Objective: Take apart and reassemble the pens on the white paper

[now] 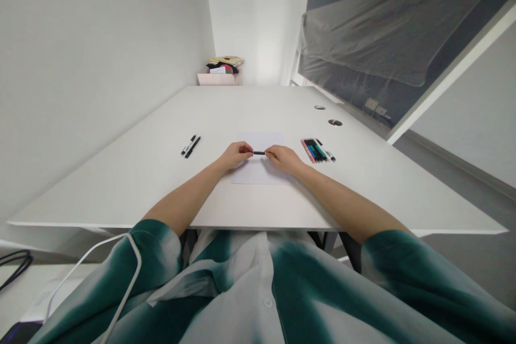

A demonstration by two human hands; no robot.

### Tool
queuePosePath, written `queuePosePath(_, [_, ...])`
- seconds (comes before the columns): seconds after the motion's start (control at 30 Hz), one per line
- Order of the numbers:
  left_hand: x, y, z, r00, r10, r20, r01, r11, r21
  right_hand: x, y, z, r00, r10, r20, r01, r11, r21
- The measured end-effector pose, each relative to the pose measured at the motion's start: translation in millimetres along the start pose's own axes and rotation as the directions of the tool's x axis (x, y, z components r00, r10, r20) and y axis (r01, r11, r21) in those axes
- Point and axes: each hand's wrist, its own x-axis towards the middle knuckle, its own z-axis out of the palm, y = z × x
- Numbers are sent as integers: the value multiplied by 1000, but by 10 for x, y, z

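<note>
A dark pen (259, 153) is held level between my two hands, above a sheet of white paper (253, 174). My left hand (237, 154) pinches its left end, and my right hand (282, 158) pinches its right end, where a small yellowish bit shows. Both hands are closed, with the fingertips covering the pen's ends. To the left of the paper lie a white-and-black pen (188, 145) and a black pen (192, 147). On the right, a row of several pens (317, 150) in pink, blue, black, green and white lies side by side.
The white table (121, 193) stretches away to a pink box (217, 79) with cloth items on it. Two round metal grommets (335, 123) sit at the table's right side. A white cable (135, 250) runs over my left sleeve. Plastic sheeting (363, 37) hangs at right.
</note>
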Motion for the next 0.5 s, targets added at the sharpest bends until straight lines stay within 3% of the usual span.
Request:
queuePosePath(0.3, [-2, -25, -9, 1000, 6, -30, -5, 1000, 17, -1, 28, 11, 998, 65, -15, -65, 998, -2])
queuePosePath(0.5, [6, -40, -44, 1000, -15, 4, 13, 971, 240, 0, 31, 2, 998, 62, -24, -62, 998, 7])
